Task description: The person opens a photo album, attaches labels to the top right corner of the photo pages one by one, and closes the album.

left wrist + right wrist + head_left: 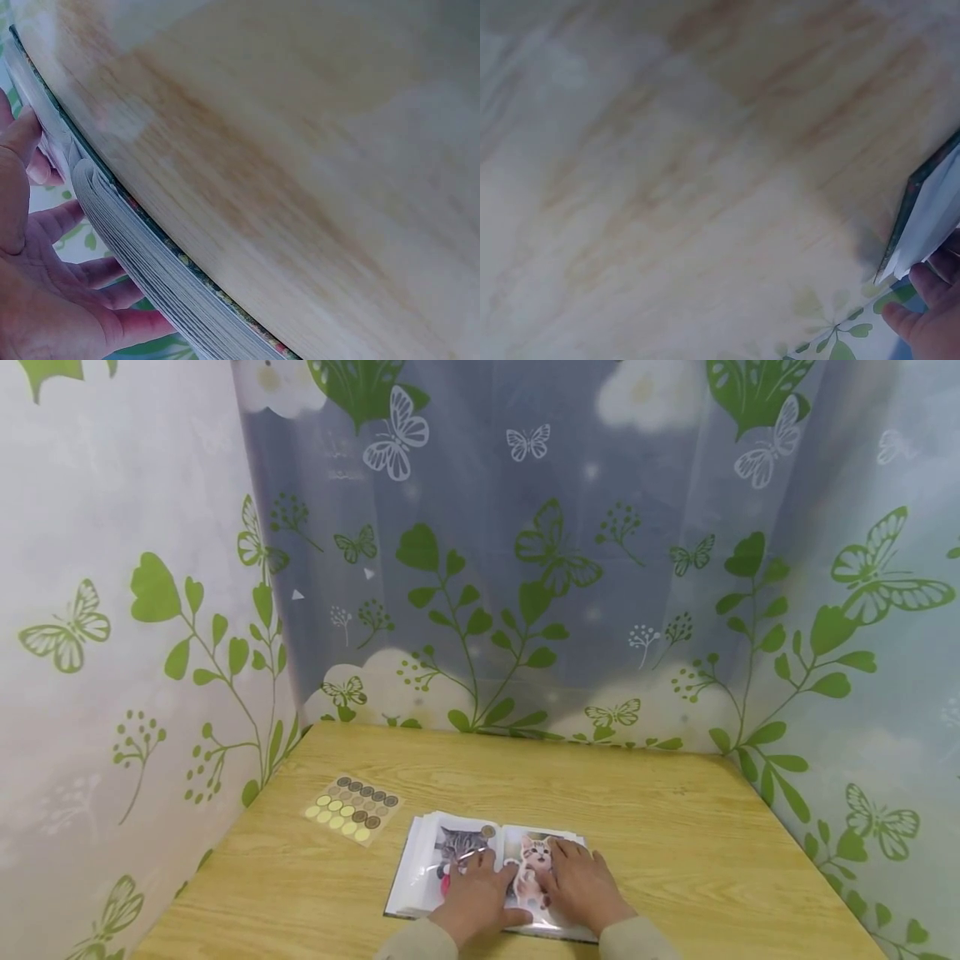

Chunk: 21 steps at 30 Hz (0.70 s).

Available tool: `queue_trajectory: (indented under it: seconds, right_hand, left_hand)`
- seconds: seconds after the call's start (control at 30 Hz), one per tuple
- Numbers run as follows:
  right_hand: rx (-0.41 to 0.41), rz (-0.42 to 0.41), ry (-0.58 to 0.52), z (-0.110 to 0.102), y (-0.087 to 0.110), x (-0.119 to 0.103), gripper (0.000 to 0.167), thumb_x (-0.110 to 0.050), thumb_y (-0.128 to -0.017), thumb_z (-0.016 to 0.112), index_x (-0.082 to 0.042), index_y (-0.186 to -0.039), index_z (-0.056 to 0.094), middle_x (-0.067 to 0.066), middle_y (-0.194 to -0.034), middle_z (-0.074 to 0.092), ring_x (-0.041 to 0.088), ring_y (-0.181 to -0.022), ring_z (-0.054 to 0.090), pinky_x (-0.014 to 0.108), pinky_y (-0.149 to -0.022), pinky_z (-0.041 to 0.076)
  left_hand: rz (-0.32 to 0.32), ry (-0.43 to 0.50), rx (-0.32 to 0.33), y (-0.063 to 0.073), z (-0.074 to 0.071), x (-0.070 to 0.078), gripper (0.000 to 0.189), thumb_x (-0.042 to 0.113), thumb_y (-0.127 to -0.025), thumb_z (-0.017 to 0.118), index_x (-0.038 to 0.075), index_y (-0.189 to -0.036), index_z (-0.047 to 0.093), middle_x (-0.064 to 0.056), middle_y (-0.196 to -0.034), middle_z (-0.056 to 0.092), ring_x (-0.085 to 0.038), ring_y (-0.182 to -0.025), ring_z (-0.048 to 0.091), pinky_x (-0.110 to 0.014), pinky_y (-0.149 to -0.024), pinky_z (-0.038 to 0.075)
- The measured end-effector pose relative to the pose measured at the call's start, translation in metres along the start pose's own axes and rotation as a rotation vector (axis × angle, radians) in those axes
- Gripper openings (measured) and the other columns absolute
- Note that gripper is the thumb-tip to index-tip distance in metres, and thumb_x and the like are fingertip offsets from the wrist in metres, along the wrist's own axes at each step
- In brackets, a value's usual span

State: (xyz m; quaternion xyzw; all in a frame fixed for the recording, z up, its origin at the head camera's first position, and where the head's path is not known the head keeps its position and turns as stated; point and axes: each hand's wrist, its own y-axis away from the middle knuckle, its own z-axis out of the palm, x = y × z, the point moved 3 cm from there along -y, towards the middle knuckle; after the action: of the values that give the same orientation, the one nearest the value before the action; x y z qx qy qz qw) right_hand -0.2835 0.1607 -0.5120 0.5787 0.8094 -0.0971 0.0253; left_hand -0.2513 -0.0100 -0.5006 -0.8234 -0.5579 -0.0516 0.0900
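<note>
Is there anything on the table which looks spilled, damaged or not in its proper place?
Nothing clearly stands out: I see no spill or damage. The open, white-paged photo album and the rectangular sheet of round yellow and brown stickers lie apart on the yellow wooden table.

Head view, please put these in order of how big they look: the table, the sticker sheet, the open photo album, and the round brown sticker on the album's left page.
1. Table
2. Open photo album, partly covered by hands
3. Sticker sheet
4. Round brown sticker
</note>
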Motion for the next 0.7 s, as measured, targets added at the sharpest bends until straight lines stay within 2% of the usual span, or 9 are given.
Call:
queue_trajectory:
  seconds: [0.37, 0.7]
  right_hand:
    - [0.108, -0.049, 0.033, -0.0025, -0.0014, -0.0018, 0.055, -0.041, -0.101, 0.054, 0.004, -0.132, 0.057, 0.019, -0.128, 0.056, 0.040, -0.124, 0.050, 0.062, -0.104, 0.036]
    - [0.110, -0.066, 0.017, 0.0006, -0.0064, -0.0011, 0.054, -0.042, -0.101, 0.053, 0.004, -0.127, 0.058, 0.019, -0.128, 0.056, 0.039, -0.124, 0.050, 0.060, -0.106, 0.035]
  left_hand:
    - [-0.003, -0.025, -0.003, -0.0022, 0.0008, -0.0011, 0.078, 0.067, -0.077, 0.070, 0.018, -0.136, 0.059, -0.019, -0.134, 0.052, -0.039, -0.128, 0.046, -0.067, -0.100, 0.037]
    - [-0.002, -0.034, -0.009, -0.0017, 0.0034, -0.0017, 0.079, 0.069, -0.078, 0.068, 0.018, -0.138, 0.058, -0.019, -0.137, 0.051, -0.038, -0.131, 0.045, -0.068, -0.100, 0.037]
